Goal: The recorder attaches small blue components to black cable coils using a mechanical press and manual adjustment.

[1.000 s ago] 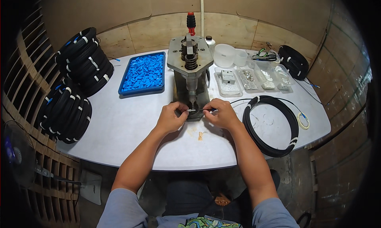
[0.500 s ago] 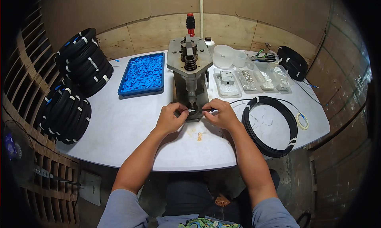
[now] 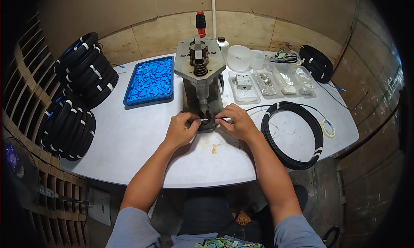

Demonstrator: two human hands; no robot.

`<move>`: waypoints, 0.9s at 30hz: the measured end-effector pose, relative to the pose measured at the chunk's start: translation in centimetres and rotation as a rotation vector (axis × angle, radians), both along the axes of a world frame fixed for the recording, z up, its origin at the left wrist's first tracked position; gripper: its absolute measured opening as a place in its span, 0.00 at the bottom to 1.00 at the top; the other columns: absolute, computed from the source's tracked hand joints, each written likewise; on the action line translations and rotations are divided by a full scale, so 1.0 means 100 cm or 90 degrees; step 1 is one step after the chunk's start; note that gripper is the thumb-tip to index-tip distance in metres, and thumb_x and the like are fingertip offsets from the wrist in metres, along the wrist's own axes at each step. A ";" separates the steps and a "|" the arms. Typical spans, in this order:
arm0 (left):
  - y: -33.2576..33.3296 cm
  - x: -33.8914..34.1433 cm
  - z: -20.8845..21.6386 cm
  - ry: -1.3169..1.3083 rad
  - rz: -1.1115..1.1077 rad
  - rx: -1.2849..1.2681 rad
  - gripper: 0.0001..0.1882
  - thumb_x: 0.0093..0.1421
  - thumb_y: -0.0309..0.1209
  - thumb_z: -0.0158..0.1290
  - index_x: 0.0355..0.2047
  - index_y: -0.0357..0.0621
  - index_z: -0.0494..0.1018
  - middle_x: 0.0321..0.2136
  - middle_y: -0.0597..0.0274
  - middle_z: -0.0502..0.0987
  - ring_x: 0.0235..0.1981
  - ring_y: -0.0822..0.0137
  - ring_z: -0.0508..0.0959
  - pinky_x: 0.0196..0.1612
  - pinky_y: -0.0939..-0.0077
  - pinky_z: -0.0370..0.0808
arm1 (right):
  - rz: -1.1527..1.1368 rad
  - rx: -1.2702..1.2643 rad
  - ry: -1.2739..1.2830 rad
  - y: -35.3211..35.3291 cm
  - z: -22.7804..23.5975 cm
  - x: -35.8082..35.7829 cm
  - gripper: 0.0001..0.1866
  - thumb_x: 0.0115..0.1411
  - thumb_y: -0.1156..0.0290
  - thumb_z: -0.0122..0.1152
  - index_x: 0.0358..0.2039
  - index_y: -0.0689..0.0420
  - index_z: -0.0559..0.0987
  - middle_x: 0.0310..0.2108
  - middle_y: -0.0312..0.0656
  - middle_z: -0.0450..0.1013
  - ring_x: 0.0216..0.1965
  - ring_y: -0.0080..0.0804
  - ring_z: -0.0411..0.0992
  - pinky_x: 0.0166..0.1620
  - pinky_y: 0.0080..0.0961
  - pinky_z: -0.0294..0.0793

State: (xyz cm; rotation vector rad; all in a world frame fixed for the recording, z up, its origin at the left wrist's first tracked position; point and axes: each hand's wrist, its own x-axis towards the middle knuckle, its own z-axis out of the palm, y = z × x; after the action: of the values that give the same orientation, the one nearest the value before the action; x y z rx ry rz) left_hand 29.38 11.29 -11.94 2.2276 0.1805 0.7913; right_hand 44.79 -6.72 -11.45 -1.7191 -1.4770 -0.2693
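A bench press (image 3: pixel 199 60) of worn metal, with a red and black handle, stands upright in front of me. At its lower jaw, my left hand (image 3: pixel 183 128) is closed in a pinch on a small silvery metal piece (image 3: pixel 204 119). My right hand (image 3: pixel 236 122) pinches the end of a black cable (image 3: pixel 258 106) just to the right of the jaw, its fingertips close to but apart from the left ones. From that hand the cable runs to a black cable coil (image 3: pixel 318 138) with white tape bands. The cable's very tip is too small to make out.
A dark blue tray (image 3: pixel 148 102) of small blue pieces sits left of the press. Stacked cable coils (image 3: pixel 88 73) fill the far left. Clear boxes of metal parts (image 3: pixel 268 85), white tubs (image 3: pixel 239 58) and a tape roll (image 3: pixel 328 129) are on the right.
The whole view has shifted a little, so the scene sits slightly further left. Both hands keep their pinches at the press jaw, with hardly any movement.
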 end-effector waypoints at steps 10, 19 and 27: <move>0.001 0.004 -0.007 0.009 -0.001 0.030 0.11 0.61 0.31 0.52 0.31 0.35 0.79 0.23 0.51 0.78 0.25 0.62 0.79 0.30 0.70 0.73 | -0.015 -0.050 -0.025 -0.001 -0.003 0.001 0.05 0.54 0.69 0.69 0.31 0.52 0.84 0.30 0.35 0.76 0.40 0.35 0.71 0.48 0.32 0.67; -0.006 0.003 -0.002 0.062 -0.002 -0.037 0.14 0.64 0.33 0.49 0.29 0.34 0.77 0.24 0.43 0.77 0.27 0.47 0.77 0.32 0.59 0.72 | -0.018 -0.085 -0.032 -0.003 -0.003 0.001 0.04 0.57 0.68 0.65 0.32 0.52 0.82 0.29 0.33 0.74 0.39 0.34 0.69 0.49 0.31 0.63; -0.005 0.003 -0.005 0.050 0.000 -0.033 0.16 0.64 0.34 0.49 0.26 0.34 0.76 0.22 0.43 0.76 0.26 0.46 0.76 0.32 0.58 0.71 | -0.017 -0.092 -0.033 -0.001 -0.005 0.000 0.04 0.59 0.67 0.64 0.33 0.52 0.81 0.30 0.34 0.74 0.39 0.35 0.69 0.49 0.32 0.62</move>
State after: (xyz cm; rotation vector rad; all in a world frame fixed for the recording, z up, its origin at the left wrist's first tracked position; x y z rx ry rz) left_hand 29.70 10.76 -12.40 2.2114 0.2357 0.6929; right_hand 44.83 -6.83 -11.98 -1.8606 -1.5440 -0.2274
